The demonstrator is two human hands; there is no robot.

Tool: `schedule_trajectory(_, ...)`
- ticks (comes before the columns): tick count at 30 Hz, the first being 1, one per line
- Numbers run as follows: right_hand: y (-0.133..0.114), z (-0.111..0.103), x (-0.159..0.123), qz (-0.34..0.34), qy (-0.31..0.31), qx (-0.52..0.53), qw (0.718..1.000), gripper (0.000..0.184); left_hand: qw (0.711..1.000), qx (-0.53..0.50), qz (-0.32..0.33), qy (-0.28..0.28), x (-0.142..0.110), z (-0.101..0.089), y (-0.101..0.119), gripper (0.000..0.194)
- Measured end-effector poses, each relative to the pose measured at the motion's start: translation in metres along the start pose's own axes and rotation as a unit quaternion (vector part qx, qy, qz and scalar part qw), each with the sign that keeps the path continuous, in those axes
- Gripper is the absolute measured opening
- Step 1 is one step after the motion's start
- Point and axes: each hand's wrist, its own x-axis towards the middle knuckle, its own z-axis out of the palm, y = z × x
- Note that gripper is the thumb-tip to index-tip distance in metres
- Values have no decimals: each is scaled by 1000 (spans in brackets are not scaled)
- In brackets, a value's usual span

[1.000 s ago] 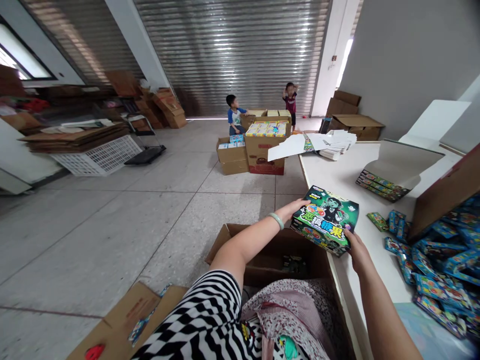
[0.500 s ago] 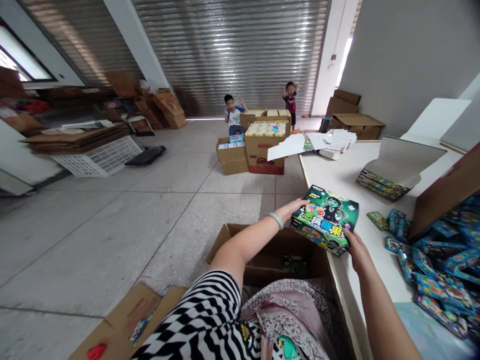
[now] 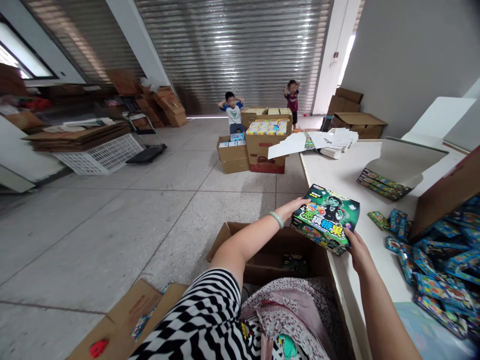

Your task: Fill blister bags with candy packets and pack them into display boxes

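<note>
Hardly any change: left hand (image 3: 296, 206) and right hand (image 3: 354, 246) still gripping green box (image 3: 325, 218) at bench (image 3: 343, 177) edge.

Green box (image 3: 325, 217) lid: large yellow-white Chinese characters, too blurred to read.

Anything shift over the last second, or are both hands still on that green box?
Hardly anything moved. The left hand and right hand still hold the green box at the table edge, above the open carton. The blue packets lie as before.
</note>
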Motion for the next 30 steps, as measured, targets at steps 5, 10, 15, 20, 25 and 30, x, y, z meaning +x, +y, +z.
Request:
schedule_trajectory(5,-1,1,-1,15,3,4,1000,62,1000,-3,2,4,1,-2,-2,38)
schedule_trajectory(10,0,0,0,14,6,3,1000,60,1000,-1,1,7,3,-2,-2,38)
schedule_trajectory(15,3,-4,5,12,0,-7,1000,60,1000,6,0,9,1,-1,-1,38)
schedule_trajectory(20,4,-2,2,8,-2,1,1000,59,1000,12,1,11,-3,1,0,42)
schedule_trajectory(25,1,2,-2,3,1,-3,1000,55,1000,15,1,19,-5,2,2,44)
schedule_trajectory(30,0,2,-2,11,3,-2,1000,55,1000,15,2,19,-8,3,2,42)
